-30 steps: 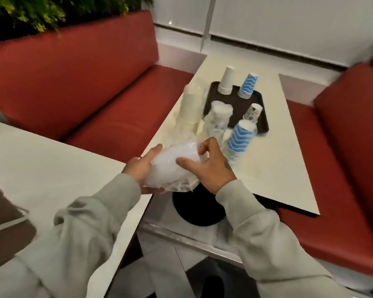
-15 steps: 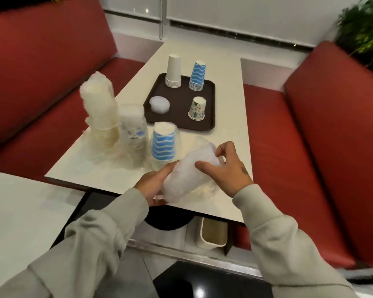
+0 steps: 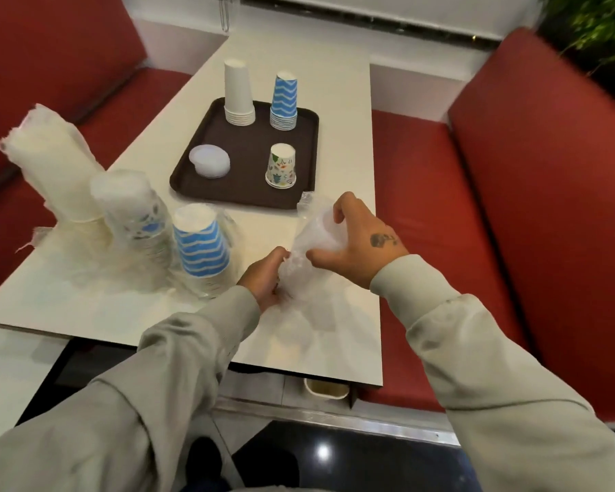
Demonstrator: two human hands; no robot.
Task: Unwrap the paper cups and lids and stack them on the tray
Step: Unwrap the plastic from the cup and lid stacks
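Note:
A clear plastic sleeve of lids (image 3: pixel 313 243) is tilted over the table, gripped at its lower end by my left hand (image 3: pixel 263 278) and around its upper part by my right hand (image 3: pixel 359 239). The brown tray (image 3: pixel 199 188) holds a white cup stack (image 3: pixel 238 94), a blue wavy cup stack (image 3: pixel 284 101), a patterned cup (image 3: pixel 281 165) and a small pile of lids (image 3: pixel 209 160). Three wrapped stacks stand at the left: white cups (image 3: pixel 54 168), patterned cups (image 3: pixel 132 211) and blue wavy cups (image 3: pixel 201 243).
The white table (image 3: pixel 334 58) sits between red benches (image 3: pixel 533 207) on both sides. A small bin (image 3: pixel 326 388) stands on the floor under the table's near edge. A second table edge (image 3: pixel 4 360) lies at the lower left.
The view has swung from the neighbouring table onto this one. Both hands carried the sleeve of lids up over the table, near the tray's front edge.

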